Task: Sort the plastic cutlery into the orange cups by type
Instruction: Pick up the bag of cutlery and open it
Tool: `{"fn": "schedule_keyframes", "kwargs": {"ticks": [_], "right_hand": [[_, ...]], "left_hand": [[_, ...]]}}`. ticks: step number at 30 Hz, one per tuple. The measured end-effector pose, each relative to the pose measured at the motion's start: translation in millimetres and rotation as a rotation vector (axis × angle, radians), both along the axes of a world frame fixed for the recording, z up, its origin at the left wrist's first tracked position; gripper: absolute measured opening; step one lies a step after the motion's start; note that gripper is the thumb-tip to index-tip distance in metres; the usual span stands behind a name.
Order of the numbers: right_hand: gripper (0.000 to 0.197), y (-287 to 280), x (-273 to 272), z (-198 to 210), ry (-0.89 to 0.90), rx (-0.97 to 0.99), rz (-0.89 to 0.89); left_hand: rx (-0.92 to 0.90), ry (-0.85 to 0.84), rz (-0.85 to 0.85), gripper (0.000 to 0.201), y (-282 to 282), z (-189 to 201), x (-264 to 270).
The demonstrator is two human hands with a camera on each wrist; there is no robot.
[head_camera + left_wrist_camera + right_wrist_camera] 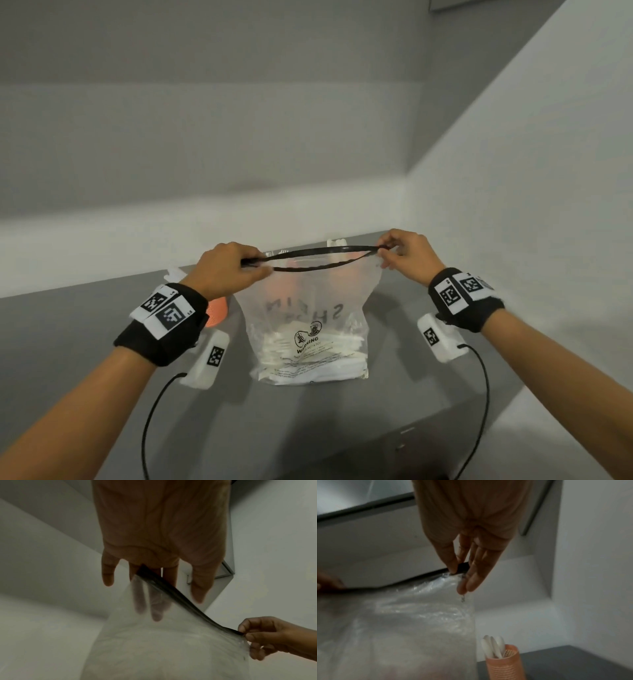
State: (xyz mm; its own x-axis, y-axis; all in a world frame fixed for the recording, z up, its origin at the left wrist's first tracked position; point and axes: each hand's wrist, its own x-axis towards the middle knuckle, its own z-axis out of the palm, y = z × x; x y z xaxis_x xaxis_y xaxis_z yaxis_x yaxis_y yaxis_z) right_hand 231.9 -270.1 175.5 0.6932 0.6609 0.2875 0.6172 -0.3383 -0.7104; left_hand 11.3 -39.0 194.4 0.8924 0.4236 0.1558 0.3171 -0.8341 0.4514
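A clear plastic zip bag (308,308) stands upright on the grey table (68,342), with a heap of white plastic cutlery (308,353) in its bottom. Its black zip strip (315,251) gapes slightly. My left hand (253,267) grips the strip's left end (142,574), and my right hand (387,253) pinches the right end (460,569). One orange cup (216,312) peeks out behind my left wrist. Another orange cup (506,665) behind the bag holds white spoons (493,646).
The table sits in a corner of white walls (513,205), which rise close behind and to the right. White cutlery tips (174,274) show left of my left hand. The table's front edge (411,421) runs below the bag.
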Motion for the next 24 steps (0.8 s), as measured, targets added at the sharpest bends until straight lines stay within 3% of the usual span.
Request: {"fn": "schedule_keyframes", "kwargs": {"ticks": [3, 6, 8, 12, 14, 16, 18, 21, 24], "right_hand": [[0.011, 1.9, -9.2, -0.4, 0.126, 0.071, -0.028], [0.013, 4.3, -15.2, -0.3, 0.115, 0.079, -0.065], [0.011, 5.1, -15.9, 0.0, 0.087, 0.019, -0.099], [0.015, 5.1, -18.5, -2.7, 0.026, -0.239, -0.156], [0.010, 4.7, -20.3, -4.1, 0.276, -0.151, -0.138], [0.012, 5.9, -21.0, -2.3, 0.749, 0.153, -0.089], [0.015, 8.6, -23.4, 0.4, 1.106, 0.442, -0.032], [0.020, 18.8, -33.0, -2.9, 1.379, 0.657, -0.009], [0.026, 27.3, -38.9, -10.6, 1.472, 0.773, -0.014]], "left_hand": [[0.134, 0.024, 0.033, 0.050, -11.8, 0.1, 13.7], [0.318, 0.076, 0.045, 0.034, -23.2, -2.4, 26.3], [0.354, 0.078, 0.049, 0.027, -27.0, -6.0, 31.9], [0.325, -0.082, 0.057, 0.027, -32.7, -12.6, 36.8], [0.340, -0.111, 0.036, 0.031, -34.9, -17.6, 35.4], [0.342, -0.060, 0.017, 0.036, -33.8, -25.8, 31.5], [0.385, 0.102, 0.020, 0.038, -32.7, -40.1, 27.0], [0.437, 0.336, 0.036, 0.031, -36.9, -68.3, 21.4], [0.243, 0.405, 0.121, 0.028, -31.3, -88.1, 16.8]]}}
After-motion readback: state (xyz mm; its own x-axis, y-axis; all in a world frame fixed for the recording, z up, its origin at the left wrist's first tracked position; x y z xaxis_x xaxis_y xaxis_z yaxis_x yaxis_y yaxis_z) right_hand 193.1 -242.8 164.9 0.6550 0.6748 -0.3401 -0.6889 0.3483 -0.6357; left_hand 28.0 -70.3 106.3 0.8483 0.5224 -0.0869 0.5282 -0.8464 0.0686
